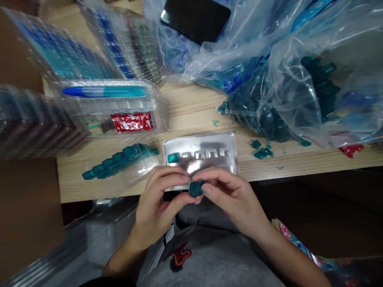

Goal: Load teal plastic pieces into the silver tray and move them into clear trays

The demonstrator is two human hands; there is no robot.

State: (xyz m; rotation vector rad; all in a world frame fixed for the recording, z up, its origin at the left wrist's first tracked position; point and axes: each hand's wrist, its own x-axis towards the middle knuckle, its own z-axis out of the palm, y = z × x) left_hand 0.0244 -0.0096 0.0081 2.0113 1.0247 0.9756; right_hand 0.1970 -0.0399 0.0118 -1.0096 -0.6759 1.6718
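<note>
Teal piece (pixel 196 188) sat pinched between both hands just past the near edge of the table (pixel 194 111), in front of a clear tray (pixel 206 143). Left hand (pixel 161 203) had thumb and fingers closed on its left side; right hand (pixel 230 195) had fingertips clamped on its right side. One teal piece already lay in the tray's left slot (pixel 172 158). A row of teal pieces (pixel 119 161) lay to the left, and a bag (pixel 284 79) of them stood further right, with loose bits (pixel 260 149) beside it.

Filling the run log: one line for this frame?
left hand: pinching teal piece | right hand: pinching same | clear tray: one teal piece seated
</note>
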